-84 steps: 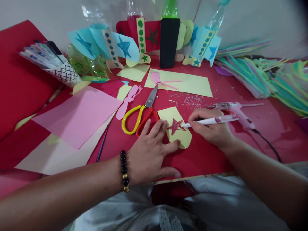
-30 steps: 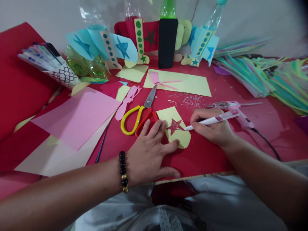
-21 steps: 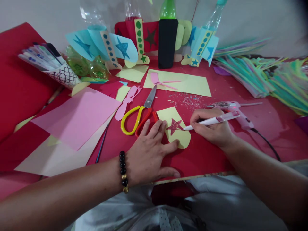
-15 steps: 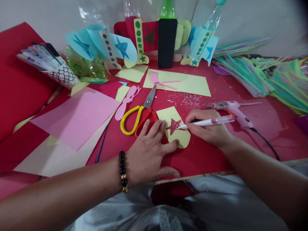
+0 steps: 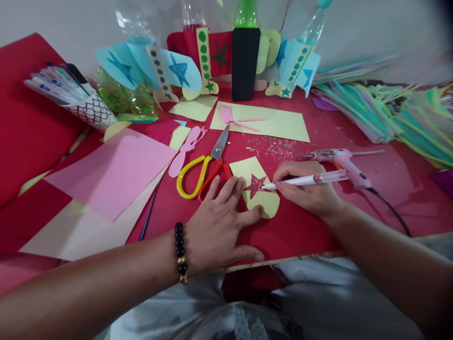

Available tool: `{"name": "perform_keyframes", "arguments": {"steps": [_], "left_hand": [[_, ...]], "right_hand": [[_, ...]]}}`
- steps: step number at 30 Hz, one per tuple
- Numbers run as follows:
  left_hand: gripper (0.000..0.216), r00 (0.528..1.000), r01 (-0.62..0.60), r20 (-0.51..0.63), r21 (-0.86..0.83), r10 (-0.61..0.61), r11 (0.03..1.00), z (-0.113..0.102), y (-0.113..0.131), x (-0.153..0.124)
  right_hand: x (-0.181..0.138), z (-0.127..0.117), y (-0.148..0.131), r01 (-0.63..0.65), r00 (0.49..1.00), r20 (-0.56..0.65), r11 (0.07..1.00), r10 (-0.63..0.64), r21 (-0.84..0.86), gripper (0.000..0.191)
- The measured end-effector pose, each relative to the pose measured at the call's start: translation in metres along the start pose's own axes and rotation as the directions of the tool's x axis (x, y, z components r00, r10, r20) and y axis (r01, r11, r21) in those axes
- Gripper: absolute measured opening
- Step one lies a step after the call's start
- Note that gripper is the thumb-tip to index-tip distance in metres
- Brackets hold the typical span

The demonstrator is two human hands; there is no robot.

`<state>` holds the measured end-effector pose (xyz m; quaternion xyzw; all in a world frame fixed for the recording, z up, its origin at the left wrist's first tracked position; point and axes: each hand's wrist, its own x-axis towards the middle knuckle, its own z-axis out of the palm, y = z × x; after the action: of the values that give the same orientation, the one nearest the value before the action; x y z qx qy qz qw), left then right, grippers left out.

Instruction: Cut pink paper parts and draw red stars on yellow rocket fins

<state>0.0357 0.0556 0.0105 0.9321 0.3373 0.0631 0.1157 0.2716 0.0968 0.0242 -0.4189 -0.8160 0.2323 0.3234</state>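
In my right hand point(image 5: 307, 189) I grip a white marker pen point(image 5: 300, 181), its tip on the right arm of a dark red star point(image 5: 256, 185). The star is drawn on a small pale yellow paper piece point(image 5: 271, 205) with a rounded lower end. My left hand point(image 5: 222, 222) lies spread on the red table, fingers apart, one fingertip on the paper's lower edge. Scissors point(image 5: 221, 144) with one yellow and one red handle lie just beyond it, their red handle partly under my left fingers. Pink paper cutouts point(image 5: 182, 153) rest left of the blades.
Decorated plastic bottles point(image 5: 141, 56) and a black phone point(image 5: 245, 63) stand along the back. A pink glue gun point(image 5: 345, 163) with a cord lies right. Pipe cleaners point(image 5: 375, 113) are heaped back right. A pen cup point(image 5: 90, 111) leans left above pink paper point(image 5: 116, 174).
The pen's rear end has shifted very slightly right as my right hand makes a tiny move. My left hand and the paper look still.
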Motion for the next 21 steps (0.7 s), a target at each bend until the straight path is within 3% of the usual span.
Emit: {"name": "perform_keyframes", "arguments": {"steps": [21], "left_hand": [[0.077, 1.0, 0.001, -0.006, 0.004, -0.001, 1.0, 0.0031, -0.0017, 0.0008]], "right_hand": [[0.0011, 0.0002, -0.0001, 0.001, 1.0, 0.012, 1.0, -0.001, 0.006, 0.009]]}}
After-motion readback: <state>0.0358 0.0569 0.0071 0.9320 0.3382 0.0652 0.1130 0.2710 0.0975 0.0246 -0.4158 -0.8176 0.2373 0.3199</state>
